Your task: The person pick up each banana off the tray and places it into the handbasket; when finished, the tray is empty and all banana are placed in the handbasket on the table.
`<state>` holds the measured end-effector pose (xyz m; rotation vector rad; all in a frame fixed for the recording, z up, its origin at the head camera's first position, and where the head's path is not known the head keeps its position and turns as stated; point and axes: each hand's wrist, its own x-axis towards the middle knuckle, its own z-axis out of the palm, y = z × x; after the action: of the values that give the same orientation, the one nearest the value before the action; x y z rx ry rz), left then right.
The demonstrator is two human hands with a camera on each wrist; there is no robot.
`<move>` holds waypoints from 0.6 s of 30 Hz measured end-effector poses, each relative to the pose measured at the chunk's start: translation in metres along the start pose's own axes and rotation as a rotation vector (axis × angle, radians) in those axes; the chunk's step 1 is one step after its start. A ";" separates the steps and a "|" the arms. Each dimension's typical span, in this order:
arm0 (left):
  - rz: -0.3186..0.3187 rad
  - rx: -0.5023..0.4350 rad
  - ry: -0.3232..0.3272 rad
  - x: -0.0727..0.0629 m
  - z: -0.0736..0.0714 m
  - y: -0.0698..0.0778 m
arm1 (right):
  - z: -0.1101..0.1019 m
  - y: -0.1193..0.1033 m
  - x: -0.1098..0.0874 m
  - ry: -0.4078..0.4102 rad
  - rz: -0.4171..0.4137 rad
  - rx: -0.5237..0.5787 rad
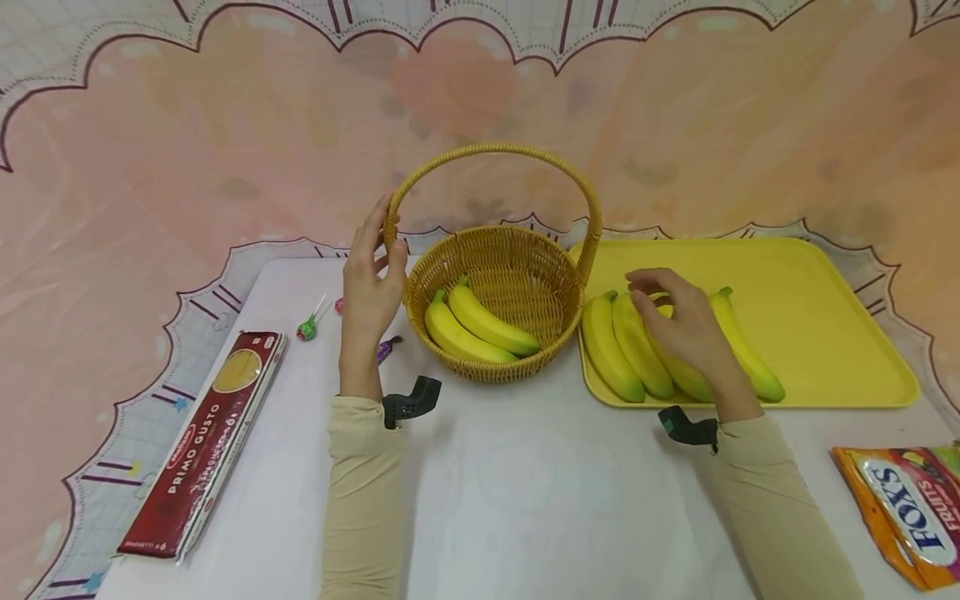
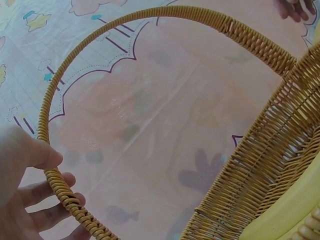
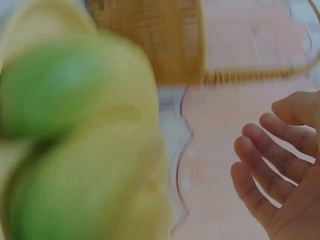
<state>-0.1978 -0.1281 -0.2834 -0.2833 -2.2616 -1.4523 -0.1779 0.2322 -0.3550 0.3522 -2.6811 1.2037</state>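
Note:
A wicker basket with a tall hoop handle stands in the middle, two bananas lying inside it. My left hand holds the left side of that handle; the left wrist view shows the thumb on one side and the fingers on the other. Over several bananas at the left end of a yellow tray hovers my right hand, its fingers loosely bent around nothing. In the right wrist view those fingers are apart from the blurred bananas.
To the left lies a red spaghetti packet. A green lollipop and a purple-wrapped sweet lie near my left forearm. An orange Fox's sweets bag is at the right front, and a patterned cloth hangs behind the table.

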 end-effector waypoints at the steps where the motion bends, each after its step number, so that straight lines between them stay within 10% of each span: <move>1: -0.001 0.002 -0.003 0.001 0.000 -0.002 | -0.005 0.005 -0.003 0.009 0.028 -0.015; 11: -0.004 0.012 0.002 0.004 0.000 -0.029 | -0.051 0.052 -0.025 -0.036 0.218 -0.108; 18: -0.009 0.009 -0.016 0.002 0.002 -0.019 | -0.067 0.079 -0.037 -0.254 0.382 -0.161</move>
<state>-0.2078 -0.1347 -0.2981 -0.2831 -2.2842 -1.4490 -0.1610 0.3385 -0.3761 -0.0401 -3.1470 1.0800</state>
